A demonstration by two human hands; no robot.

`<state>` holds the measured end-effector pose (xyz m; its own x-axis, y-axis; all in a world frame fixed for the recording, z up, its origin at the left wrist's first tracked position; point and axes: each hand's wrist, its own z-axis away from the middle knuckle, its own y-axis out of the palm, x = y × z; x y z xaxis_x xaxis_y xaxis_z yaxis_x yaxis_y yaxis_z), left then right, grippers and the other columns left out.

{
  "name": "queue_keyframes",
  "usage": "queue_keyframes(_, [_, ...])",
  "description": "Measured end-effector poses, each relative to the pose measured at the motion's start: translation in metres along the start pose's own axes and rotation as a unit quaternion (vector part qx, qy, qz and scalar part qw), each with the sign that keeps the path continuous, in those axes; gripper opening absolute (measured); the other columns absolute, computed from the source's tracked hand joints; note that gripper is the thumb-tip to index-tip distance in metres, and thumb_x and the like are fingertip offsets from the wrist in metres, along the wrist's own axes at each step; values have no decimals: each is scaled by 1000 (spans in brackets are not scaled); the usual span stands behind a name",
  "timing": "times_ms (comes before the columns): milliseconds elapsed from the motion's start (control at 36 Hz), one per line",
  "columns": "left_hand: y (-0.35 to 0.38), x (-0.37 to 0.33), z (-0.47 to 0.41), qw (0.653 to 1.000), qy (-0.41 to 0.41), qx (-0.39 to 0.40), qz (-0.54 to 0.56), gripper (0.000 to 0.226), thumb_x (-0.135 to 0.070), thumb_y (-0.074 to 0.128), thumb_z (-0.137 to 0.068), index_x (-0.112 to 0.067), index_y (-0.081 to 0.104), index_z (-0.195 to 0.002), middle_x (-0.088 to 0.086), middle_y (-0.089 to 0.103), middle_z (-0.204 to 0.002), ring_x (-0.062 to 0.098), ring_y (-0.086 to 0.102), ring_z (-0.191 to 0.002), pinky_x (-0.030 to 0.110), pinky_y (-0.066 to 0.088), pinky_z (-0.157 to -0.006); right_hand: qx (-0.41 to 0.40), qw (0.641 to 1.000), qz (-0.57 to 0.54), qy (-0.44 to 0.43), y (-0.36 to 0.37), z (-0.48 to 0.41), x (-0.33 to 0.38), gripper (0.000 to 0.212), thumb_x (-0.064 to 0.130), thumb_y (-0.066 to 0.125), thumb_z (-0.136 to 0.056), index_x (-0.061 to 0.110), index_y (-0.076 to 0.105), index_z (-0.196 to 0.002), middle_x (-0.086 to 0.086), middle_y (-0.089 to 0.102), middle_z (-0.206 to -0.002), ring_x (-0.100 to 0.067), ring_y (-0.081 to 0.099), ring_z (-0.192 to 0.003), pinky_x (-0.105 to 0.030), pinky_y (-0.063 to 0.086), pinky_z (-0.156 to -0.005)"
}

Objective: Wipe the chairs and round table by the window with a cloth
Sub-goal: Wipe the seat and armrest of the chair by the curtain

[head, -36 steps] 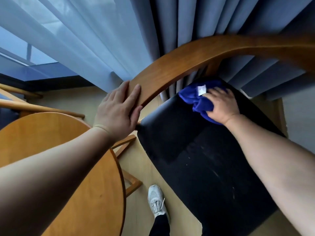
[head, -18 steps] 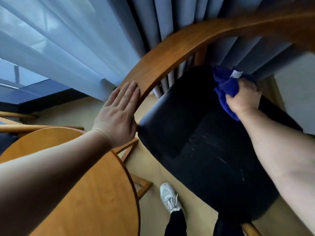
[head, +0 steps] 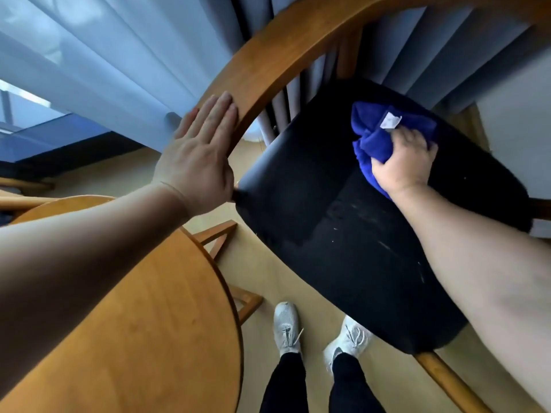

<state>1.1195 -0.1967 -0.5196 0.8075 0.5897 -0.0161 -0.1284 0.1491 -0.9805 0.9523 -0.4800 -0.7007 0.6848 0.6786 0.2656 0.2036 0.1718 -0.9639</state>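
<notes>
Got flat left hand [head: 196, 165] pressed on backrest [head: 298, 34], right hand [head: 405, 162] scrunching blue cloth [head: 369, 138] on black seat [head: 343, 234], round table [head: 149, 338] jammed alongside, curtains [head: 134, 55] behind.

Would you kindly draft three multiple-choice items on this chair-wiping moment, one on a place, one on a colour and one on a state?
1. Where does the left hand rest?
A) on the person's own knee
B) on the curved wooden backrest
C) in a pocket

2. What colour is the cloth?
A) blue
B) white
C) yellow

3. How does the right hand deal with the cloth?
A) it lies flat beside it, apart from it
B) it dangles it in the air by a corner
C) its fingers curl round it, pressing it on the black seat

Answers:
1 B: the straight fingers lie flat against the wooden curve.
2 A: the bunched fabric is deep blue, with a small white tag.
3 C: the cloth is bunched in the grip and touches the seat.
</notes>
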Motion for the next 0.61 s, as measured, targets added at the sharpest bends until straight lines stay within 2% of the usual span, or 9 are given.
queue_keyframes(83, [2, -1, 7, 1000, 5, -1, -5, 76, -28, 39, -81, -9, 15, -151, 11, 11, -158, 22, 5, -146, 36, 1, -118, -14, 1000, -13, -6, 2, 10, 0, 28, 32, 56, -78, 17, 63, -101, -7, 65, -104, -32, 56, -105, -53, 37, -94])
queue_keyframes(194, [1, -2, 5, 1000, 11, -6, -3, 75, -27, 38, -82, -10, 14, -151, 10, 10, -159, 23, 3, -146, 36, -1, -118, 27, 1000, -9, -3, -3, 22, 5, 29, 32, 58, -78, 19, 62, -104, -4, 65, -105, -31, 55, -105, -51, 37, -95])
queue_keyframes(333, [0, 0, 1, 1000, 11, -13, -10, 73, -25, 38, -85, -12, 11, -152, 8, 7, -159, 21, 0, -146, 32, -5, -117, 2, 999, -33, 0, 2, 57, 29, 39, 38, 43, -73, 18, 63, -101, -2, 65, -104, -30, 56, -104, -53, 36, -95])
queue_keyframes(500, [2, -1, 8, 1000, 19, -24, -6, 72, -22, 43, -88, -13, 10, -152, 7, 6, -159, 22, 0, -146, 35, -3, -118, 31, 999, -21, 3, 5, 101, 50, 35, 34, 62, -70, 18, 63, -101, -1, 64, -106, -30, 55, -104, -55, 34, -97])
queue_keyframes(611, [3, -1, 8, 999, 25, -34, -2, 72, -22, 42, -87, -12, 11, -152, 8, 7, -159, 22, 1, -146, 35, -2, -118, 74, 997, -17, -16, 7, 158, 76, 47, 32, 77, -60, 20, 63, -104, 0, 64, -114, -30, 54, -109, -57, 33, -101])
